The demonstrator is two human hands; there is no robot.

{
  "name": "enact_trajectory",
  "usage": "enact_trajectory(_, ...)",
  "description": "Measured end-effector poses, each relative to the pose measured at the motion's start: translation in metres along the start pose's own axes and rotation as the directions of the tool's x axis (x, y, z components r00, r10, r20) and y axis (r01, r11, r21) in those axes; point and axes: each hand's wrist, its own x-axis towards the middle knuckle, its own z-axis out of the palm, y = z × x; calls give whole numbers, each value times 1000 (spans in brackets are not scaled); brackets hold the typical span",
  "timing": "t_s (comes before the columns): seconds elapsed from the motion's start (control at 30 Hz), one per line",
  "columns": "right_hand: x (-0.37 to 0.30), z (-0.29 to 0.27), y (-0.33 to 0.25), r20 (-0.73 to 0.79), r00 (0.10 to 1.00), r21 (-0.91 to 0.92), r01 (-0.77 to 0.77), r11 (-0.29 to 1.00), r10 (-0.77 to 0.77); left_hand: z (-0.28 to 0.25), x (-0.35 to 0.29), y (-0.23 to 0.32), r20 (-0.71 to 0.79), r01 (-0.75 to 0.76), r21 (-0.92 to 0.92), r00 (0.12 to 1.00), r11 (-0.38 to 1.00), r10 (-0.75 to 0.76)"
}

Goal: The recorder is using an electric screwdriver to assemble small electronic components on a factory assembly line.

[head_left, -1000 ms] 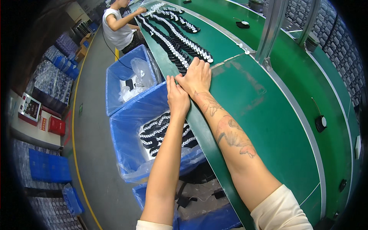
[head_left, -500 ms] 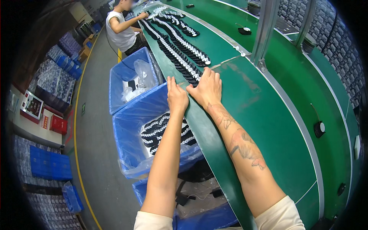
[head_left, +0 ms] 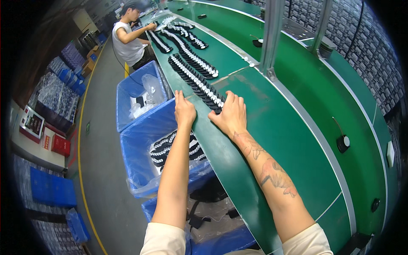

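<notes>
A long row of overlapping black pieces with white round discs [head_left: 197,83] lies on the green worktable [head_left: 272,140]. At its near end, my right hand [head_left: 231,114] has its thumb and fingers closed around the last pieces. My left hand [head_left: 185,110] is at the table's left edge, beside the row, fingers stretched out and holding nothing. Farther up the table lie other such rows, one long row [head_left: 189,53] and a shorter row [head_left: 159,42]. Just below my left hand, a blue lined bin [head_left: 140,157] holds several similar black-and-white rows.
A co-worker in a white sleeveless top [head_left: 131,49] sits at the far left of the table, one hand on the rows. Another blue bin [head_left: 127,102] with clear bags stands beyond. A metal post [head_left: 272,42] rises near a green conveyor [head_left: 323,110], which carries small black parts.
My right hand has drawn a section of the row toward me, leaving a gap between it and a shorter row near the co-worker. My left hand stays by the table edge.
</notes>
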Motion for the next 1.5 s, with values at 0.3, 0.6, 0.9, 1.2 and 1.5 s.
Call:
enact_trajectory(0.3,-100,-96,29,66,998,-18,-17,1000,18,2,1,-2,-113,-107,99,986,989,118)
enact_trajectory(0.6,-232,-222,65,81,994,-10,-68,998,68,-34,-66,47,-134,-686,83,711,723,690)
enact_trajectory(0.9,-368,-348,94,101,981,20,-171,985,168,-114,-326,245,530,-827,-562,-338,23,778)
enact_trajectory(1.2,-477,-429,69,-41,971,-116,-241,964,237,-103,-478,287,448,-626,-779,-601,-41,662)
enact_trajectory(1.5,-722,-596,-51,-948,209,250,19,968,240,-104,-508,288,480,-608,-793,-584,40,655)
